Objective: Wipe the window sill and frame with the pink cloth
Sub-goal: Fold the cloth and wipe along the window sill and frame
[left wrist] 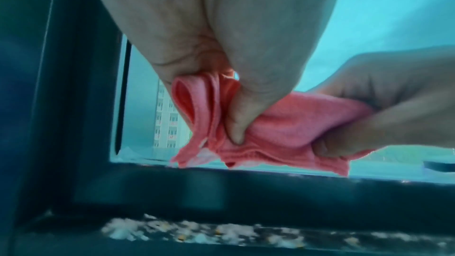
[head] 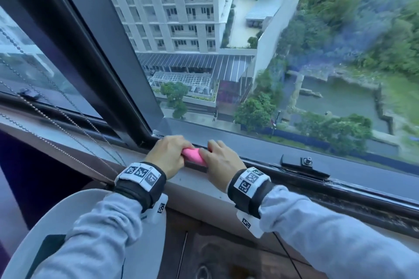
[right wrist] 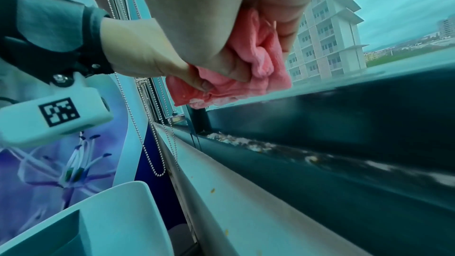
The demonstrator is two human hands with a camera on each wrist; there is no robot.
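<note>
One pink cloth (head: 194, 156) is gripped bunched between the left hand (head: 167, 156) and right hand (head: 221, 162), its long axis parallel to the window frame (head: 294, 179).

The person wore light grey sleeves (head: 97, 229) on both arms. Each wrist carried a black strap (head: 246, 197) topped by a white band (head: 139, 175) printed with black square coded markers (three showed on the left one). A white camera housing (right wrist: 53, 116), also marked, hung below on a screwed black bracket (right wrist: 60, 78).
</note>
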